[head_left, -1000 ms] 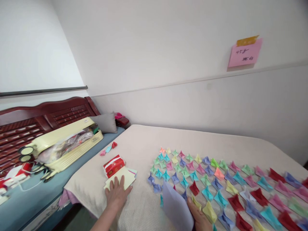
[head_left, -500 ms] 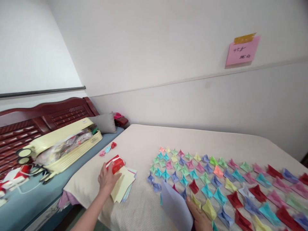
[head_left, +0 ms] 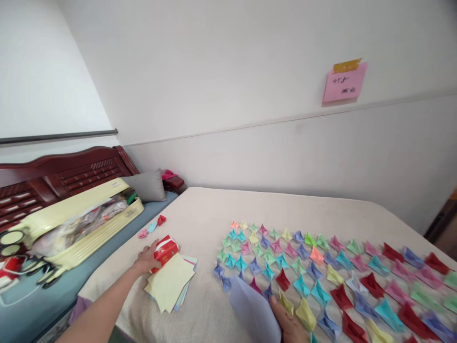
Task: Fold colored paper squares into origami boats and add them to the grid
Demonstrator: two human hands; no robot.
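My left hand grips the left end of a red packet with a white stripe, which looks like a tissue pack. Right below the packet lies a stack of pastel paper sheets, pale yellow on top, with blue and pink edges showing beneath. At the bottom, my right hand holds a lavender sheet of paper by its right edge, tilted up. Around that hand, rows of small folded paper pieces in many colours cover the bed; the sheet hides some of them.
Three small folded pieces lie apart at the bed's left edge. Further left, an open yellow suitcase full of things rests on a blue surface beside a grey pillow. A pink note is taped to the wall.
My left hand has shifted from over the red packet to its left end. The top yellow sheets lie more fanned out. My right hand still holds the lavender sheet. The view has turned slightly right.
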